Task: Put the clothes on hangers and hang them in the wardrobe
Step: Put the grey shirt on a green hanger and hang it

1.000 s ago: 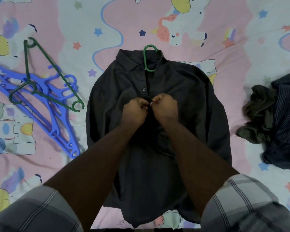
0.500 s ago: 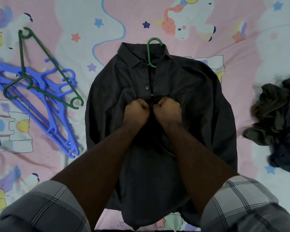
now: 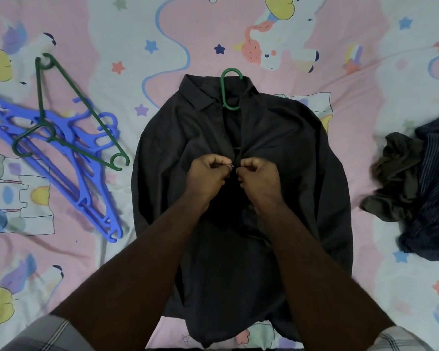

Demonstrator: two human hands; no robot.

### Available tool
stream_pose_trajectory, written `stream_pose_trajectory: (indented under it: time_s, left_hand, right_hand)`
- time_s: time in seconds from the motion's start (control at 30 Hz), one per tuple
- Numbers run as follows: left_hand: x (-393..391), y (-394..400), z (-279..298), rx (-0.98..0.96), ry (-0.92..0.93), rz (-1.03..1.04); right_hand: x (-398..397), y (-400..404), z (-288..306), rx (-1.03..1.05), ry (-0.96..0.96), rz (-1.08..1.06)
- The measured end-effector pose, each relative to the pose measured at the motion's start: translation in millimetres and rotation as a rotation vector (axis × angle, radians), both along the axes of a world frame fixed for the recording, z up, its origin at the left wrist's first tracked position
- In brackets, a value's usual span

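Note:
A dark grey collared shirt [image 3: 294, 158] lies flat on the bed, front up. A green hanger [image 3: 226, 89] is inside it, its hook poking out of the collar. My left hand [image 3: 208, 173] pinches the left edge of the button placket at chest height. My right hand [image 3: 259, 176] pinches the right edge just opposite, the two hands almost touching. The button or hole between my fingers is hidden by them.
Several blue hangers [image 3: 69, 173] and a loose green hanger [image 3: 69, 107] lie on the bedsheet [image 3: 112, 34] at the left. At the right edge sits a crumpled heap of an olive garment [image 3: 393, 178] and a dark striped garment [image 3: 436, 198].
My two hands have stayed on the shirt's placket, fingers shifting slightly from tight fists to a pinch. The view has drifted a little, so the shirt sits slightly lower in the frame than half a second ago.

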State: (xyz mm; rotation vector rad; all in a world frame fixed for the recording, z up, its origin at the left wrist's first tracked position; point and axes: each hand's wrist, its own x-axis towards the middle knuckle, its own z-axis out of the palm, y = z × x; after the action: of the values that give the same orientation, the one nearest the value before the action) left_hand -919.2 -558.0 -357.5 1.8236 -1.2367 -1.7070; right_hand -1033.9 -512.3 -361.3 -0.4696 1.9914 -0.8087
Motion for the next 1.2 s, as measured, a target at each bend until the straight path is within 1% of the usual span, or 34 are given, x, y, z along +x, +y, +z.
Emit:
stream_pose_trajectory:
  time_s: [0.13,0.2,0.27,0.33,0.6,0.7,0.77,0.83,0.93,1.0,1.1,1.13,1.17,1.2]
  left_hand:
    - [1,-2,2,-0.052,-0.043,-0.064]
    - [1,-3,4,-0.049,-0.047,-0.082]
    - [-1,-2,7,-0.046,-0.043,-0.087]
    - [-3,-1,10,-0.035,-0.032,-0.069]
    - [-3,-3,12,0.042,0.081,0.0]
    - [-1,-5,15,0.096,0.129,0.016]
    - [1,-6,16,0.086,0.132,-0.014]
    - [1,-7,17,0.049,0.097,-0.015]
    - [-1,-10,15,0.046,0.06,0.022]
    - [1,-10,13,0.077,0.089,0.034]
    - [5,-7,6,0.123,0.124,0.004]
    - [6,-5,3,0.126,0.102,-0.02]
    - [7,-4,1,0.12,0.056,-0.051]
    - [7,-4,-1,0.103,-0.011,-0.09]
  right_hand:
    - [-2,5,12,-0.013,0.228,-0.019]
    - [-1,7,15,-0.021,0.269,0.028]
    - [4,7,17,-0.016,0.267,0.102]
    - [6,6,16,-0.007,0.25,0.128]
    - [3,7,18,-0.025,0.134,0.09]
    - [1,6,20,-0.059,0.169,0.146]
    - [0,5,21,-0.087,0.192,0.183]
    - [0,3,19,-0.09,0.154,0.176]
    - [-1,3,16,-0.085,0.024,0.106]
    - [-1,3,16,-0.071,-0.115,0.01]
    - [-2,2,13,0.0,-0.374,-0.171]
    - [-1,1,11,0.022,-0.398,-0.203]
    - [-1,1,9,0.041,-0.355,-0.2]
    - [-1,1,5,0.047,-0.258,-0.172]
